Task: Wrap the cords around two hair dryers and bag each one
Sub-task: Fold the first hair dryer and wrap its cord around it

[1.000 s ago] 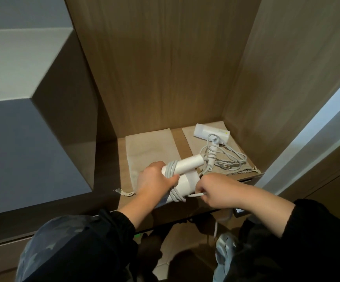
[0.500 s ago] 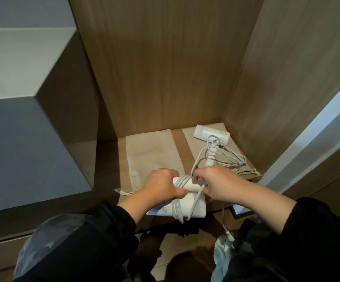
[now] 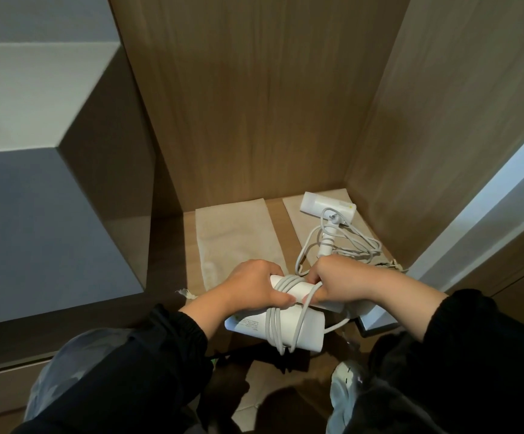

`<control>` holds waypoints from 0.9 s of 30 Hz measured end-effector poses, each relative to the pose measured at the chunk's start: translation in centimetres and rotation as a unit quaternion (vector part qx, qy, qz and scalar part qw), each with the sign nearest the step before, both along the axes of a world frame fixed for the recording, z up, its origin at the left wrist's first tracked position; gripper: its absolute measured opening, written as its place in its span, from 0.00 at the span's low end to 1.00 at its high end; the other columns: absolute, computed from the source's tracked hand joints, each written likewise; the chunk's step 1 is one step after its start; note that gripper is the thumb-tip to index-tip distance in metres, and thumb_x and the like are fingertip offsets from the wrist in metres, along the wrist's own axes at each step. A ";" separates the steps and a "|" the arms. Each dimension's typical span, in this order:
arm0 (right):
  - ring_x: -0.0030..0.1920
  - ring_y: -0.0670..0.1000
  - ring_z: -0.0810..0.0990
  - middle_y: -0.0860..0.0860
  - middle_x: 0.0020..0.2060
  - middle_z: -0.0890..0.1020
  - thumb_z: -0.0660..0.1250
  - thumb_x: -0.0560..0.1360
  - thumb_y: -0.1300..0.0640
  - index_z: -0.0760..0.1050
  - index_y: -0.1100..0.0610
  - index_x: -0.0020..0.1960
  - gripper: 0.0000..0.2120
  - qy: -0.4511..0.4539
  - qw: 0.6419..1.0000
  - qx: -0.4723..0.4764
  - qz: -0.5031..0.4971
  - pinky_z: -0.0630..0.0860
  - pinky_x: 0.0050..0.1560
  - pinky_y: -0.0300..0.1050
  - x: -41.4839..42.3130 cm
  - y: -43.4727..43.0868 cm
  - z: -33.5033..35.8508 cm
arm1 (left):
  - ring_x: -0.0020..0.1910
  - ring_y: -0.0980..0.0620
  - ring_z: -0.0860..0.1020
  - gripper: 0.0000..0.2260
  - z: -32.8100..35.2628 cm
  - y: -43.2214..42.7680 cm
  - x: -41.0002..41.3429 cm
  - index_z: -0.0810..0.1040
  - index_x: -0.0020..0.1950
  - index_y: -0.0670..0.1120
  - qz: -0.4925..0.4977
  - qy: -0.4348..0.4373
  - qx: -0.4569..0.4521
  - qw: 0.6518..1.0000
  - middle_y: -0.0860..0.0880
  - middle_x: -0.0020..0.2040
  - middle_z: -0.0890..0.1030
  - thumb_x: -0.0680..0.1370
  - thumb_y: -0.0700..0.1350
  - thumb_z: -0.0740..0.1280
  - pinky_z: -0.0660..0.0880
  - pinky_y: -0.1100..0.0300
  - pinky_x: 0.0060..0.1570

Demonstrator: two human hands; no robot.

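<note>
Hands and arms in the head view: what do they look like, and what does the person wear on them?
The left hand and the right hand are bare: no gloves, and no ring or watch shows. The forearms are uncovered too. The left sleeve is black with a gathered, elastic-looking cuff. The right sleeve is also black.

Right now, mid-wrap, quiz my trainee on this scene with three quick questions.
1. True or false: the far hair dryer is inside the right bag.
2. The left hand grips: A the near hair dryer's handle, B the left bag, C the far hair dryer.
3. What is looped round the near hair dryer's body?
Key: 1 false, it lies on top of that bag; 2 A; 3 its cord.
</note>
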State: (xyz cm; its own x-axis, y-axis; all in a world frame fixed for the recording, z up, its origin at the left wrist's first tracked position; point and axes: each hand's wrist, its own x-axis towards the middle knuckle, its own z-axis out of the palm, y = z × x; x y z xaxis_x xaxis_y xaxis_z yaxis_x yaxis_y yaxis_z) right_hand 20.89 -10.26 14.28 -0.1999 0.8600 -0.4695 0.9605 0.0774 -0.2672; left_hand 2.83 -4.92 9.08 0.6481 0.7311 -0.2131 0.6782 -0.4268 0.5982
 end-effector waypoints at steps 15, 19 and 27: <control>0.39 0.54 0.78 0.56 0.36 0.81 0.70 0.71 0.47 0.83 0.56 0.39 0.12 0.065 0.992 0.089 -0.059 0.75 0.39 0.52 1.4 -0.1 -1.5 | 0.54 0.57 0.75 0.20 -1.7 0.4 -3.0 0.69 0.63 0.58 0.096 -0.155 -0.129 0.975 0.53 0.57 0.75 0.73 0.56 0.70 0.74 0.62 0.54; 0.35 0.52 0.77 0.53 0.31 0.79 0.71 0.71 0.50 0.83 0.58 0.35 0.12 0.095 0.988 0.089 -0.080 0.73 0.36 0.50 2.2 0.1 -1.5 | 0.56 0.54 0.74 0.30 -2.5 0.3 -3.5 0.67 0.67 0.59 0.118 -0.161 -0.166 0.966 0.54 0.62 0.72 0.67 0.62 0.71 0.76 0.58 0.56; 0.40 0.51 0.79 0.51 0.35 0.82 0.71 0.71 0.48 0.84 0.57 0.39 0.12 0.091 0.986 0.079 -0.114 0.76 0.42 0.50 2.6 0.4 -1.8 | 0.48 0.52 0.76 0.13 -2.9 -0.1 -1.9 0.75 0.51 0.53 0.212 -0.235 -0.151 0.937 0.51 0.51 0.76 0.71 0.49 0.74 0.79 0.55 0.47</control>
